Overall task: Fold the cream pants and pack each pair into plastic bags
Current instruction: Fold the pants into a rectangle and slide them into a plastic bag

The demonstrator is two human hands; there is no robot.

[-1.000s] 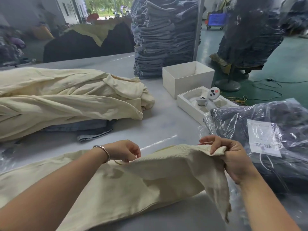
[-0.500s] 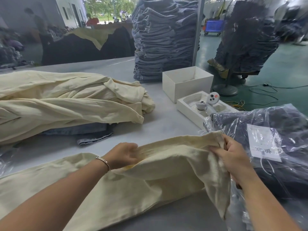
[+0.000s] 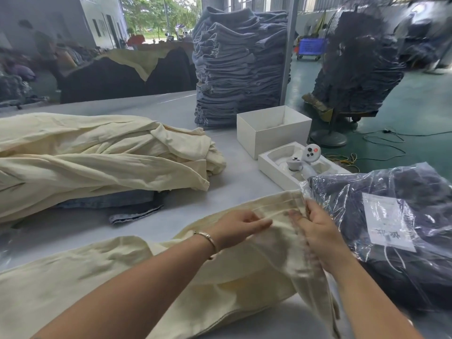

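Note:
One pair of cream pants (image 3: pixel 102 277) lies across the near table, its waistband end at the right. My left hand (image 3: pixel 238 227), with a bracelet on the wrist, pinches the cloth just below the waistband. My right hand (image 3: pixel 315 231) grips the waistband's right end, fingers curled into the fabric and blurred by motion. A heap of more cream pants (image 3: pixel 97 157) lies at the left, over some blue denim (image 3: pixel 132 209). Clear plastic bags (image 3: pixel 381 216) holding dark folded garments sit right beside my right hand.
A tall stack of folded grey-blue jeans (image 3: pixel 239 67) stands at the back of the grey table (image 3: pixel 234 182). An open white box (image 3: pixel 271 128) and a white tray with a small controller (image 3: pixel 310 152) sit at the right. A fan and cables are on the green floor.
The waistband end has moved away from me across the table toward the plastic bags. My left hand slid right, closing the gap to my right hand.

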